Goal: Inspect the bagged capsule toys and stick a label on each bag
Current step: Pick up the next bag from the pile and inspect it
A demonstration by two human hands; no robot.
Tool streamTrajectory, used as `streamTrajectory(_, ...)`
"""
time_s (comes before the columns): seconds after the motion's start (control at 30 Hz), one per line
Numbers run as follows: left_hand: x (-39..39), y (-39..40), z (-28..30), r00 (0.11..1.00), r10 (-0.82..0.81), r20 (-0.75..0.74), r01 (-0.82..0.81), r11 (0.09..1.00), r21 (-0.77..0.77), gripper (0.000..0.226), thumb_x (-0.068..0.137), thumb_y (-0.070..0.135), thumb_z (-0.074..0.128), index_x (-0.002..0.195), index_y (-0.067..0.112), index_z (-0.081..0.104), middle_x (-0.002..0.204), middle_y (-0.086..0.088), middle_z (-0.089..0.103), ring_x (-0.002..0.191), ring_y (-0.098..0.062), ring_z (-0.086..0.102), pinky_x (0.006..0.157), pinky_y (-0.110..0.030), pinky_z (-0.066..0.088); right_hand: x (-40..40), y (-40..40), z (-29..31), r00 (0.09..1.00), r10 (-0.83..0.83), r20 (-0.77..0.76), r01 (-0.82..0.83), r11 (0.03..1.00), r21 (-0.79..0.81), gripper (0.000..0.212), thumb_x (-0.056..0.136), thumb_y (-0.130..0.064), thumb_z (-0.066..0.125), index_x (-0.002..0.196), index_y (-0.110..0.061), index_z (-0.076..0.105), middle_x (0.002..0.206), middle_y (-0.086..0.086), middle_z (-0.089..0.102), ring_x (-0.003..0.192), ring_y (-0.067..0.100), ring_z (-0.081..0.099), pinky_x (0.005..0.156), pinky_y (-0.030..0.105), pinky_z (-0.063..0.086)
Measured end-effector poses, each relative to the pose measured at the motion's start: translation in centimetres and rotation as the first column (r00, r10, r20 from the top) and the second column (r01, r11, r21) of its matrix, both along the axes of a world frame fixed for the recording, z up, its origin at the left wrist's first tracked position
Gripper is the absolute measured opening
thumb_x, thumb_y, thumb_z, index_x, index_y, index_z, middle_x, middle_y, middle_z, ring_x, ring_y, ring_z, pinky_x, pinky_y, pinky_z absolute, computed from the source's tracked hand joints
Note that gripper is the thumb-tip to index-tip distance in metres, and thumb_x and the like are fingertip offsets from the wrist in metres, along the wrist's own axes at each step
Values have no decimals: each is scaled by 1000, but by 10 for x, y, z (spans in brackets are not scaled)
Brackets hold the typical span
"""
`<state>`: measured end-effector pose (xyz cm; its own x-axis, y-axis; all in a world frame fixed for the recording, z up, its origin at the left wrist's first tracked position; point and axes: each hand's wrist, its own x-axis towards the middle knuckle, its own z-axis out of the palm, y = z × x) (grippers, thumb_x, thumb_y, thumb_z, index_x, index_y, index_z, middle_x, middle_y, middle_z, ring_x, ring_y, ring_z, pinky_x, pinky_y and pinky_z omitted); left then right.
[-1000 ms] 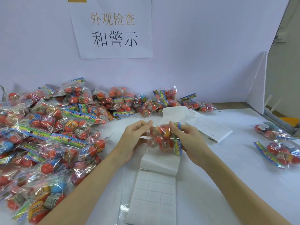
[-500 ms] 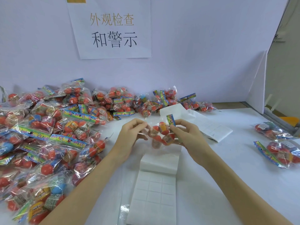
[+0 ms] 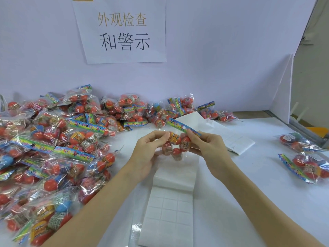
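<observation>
On the left, a deep heap of bagged capsule toys (image 3: 53, 148) covers the white table (image 3: 249, 202) and runs along the back wall. These bags look not yet labelled, though that cannot be confirmed.

Just right of the heap, the left hand (image 3: 147, 154) has its fingers curled and pinches the left side of one clear bag (image 3: 175, 144) held above the table. The right hand (image 3: 208, 148) pinches the other side, near the colourful header strip that slants up across the top. Red and orange capsules show through the film.

Under the hands lies the label sheet (image 3: 169, 209), its grid of white stickers within easy reach. A folded paper (image 3: 231, 138) sits behind.

The step in hand appears to be inspection. To do it well, the person should turn the bag slowly, keep the film taut so glare does not hide the capsules, and check the seal and header.

At far right, two bags (image 3: 302, 154) lie apart, probably finished.
</observation>
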<state>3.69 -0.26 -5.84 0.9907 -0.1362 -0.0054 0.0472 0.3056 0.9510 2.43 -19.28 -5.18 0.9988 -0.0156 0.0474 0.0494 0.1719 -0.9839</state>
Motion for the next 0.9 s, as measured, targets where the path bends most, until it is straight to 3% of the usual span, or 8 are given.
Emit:
streamTrajectory(0.13, -1, -1, -3, 995, 80, 62, -82, 996, 23, 11, 93, 18, 73, 93, 8, 77, 91, -10, 75, 68, -19, 66, 60, -28, 57, -4, 2, 4, 999, 39, -24, -39, 999, 10, 33, 107, -32, 56, 111, -7, 77, 103, 13, 80, 93, 26, 78, 83, 29, 63)
streamTrajectory(0.23, 3, 3, -3, 987, 154, 49, -154, 988, -12, 12, 97, 18, 70, 96, 7, 69, 95, -12, 74, 79, -21, 71, 70, -34, 59, -7, 7, 3, 983, 171, -74, -171, 985, 5, 36, 99, -36, 66, 120, -7, 69, 106, 15, 79, 97, 32, 77, 84, 34, 63)
streamTrajectory(0.37, 5, 7, -2, 998, 46, 35, -46, 999, -10, 21, 99, 24, 69, 108, 6, 63, 107, -17, 74, 89, -29, 71, 85, -48, 59, -8, 8, -1, 990, 133, -48, -137, 986, -90, 31, 95, -17, 75, 122, -7, 65, 100, 19, 78, 85, 27, 76, 78, 29, 61)
streamTrajectory(0.47, 3, 5, 0, 998, 15, 67, -14, 1000, -12, 35, 95, 16, 73, 126, 4, 63, 110, -20, 76, 87, -30, 74, 77, -42, 63, -7, 6, -1, 988, 150, -47, -154, 983, -100, 28, 95, -18, 74, 122, -10, 70, 93, 14, 75, 78, 19, 69, 76, 25, 58)
streamTrajectory(0.67, 2, 9, 1, 999, 39, 37, -42, 994, 101, 38, 84, 24, 84, 110, 4, 64, 102, -21, 77, 81, -27, 75, 75, -36, 62, -7, 4, 0, 987, 164, -7, -160, 958, -239, 25, 100, -19, 69, 124, -14, 70, 89, 10, 72, 77, 20, 67, 78, 31, 59)
streamTrajectory(0.77, 1, 10, -2, 962, 187, 199, -247, 906, 344, 41, 82, 21, 89, 109, 18, 58, 100, -15, 76, 77, -23, 76, 73, -31, 60, -9, 10, -2, 987, 152, -56, -162, 925, -344, 63, 98, -41, 68, 150, -16, 44, 102, 6, 78, 88, 19, 76, 92, 36, 61)
streamTrajectory(0.83, 2, 13, -6, 860, 258, 440, -467, 745, 476, 48, 85, 25, 86, 118, 31, 53, 90, -3, 74, 76, -16, 72, 71, -27, 55, -9, 8, 0, 976, 188, -109, -217, 874, -435, 100, 84, -70, 66, 161, -25, 22, 109, -4, 78, 100, 10, 74, 100, 36, 56)
streamTrajectory(0.9, 4, 17, -9, 765, 222, 605, -578, 651, 492, 50, 92, 20, 77, 131, 36, 50, 92, 4, 71, 73, -10, 64, 70, -26, 51, -11, 1, 2, 940, 306, -151, -340, 801, -492, 111, 73, -81, 71, 160, -37, 18, 124, -16, 71, 114, -2, 66, 101, 29, 51)
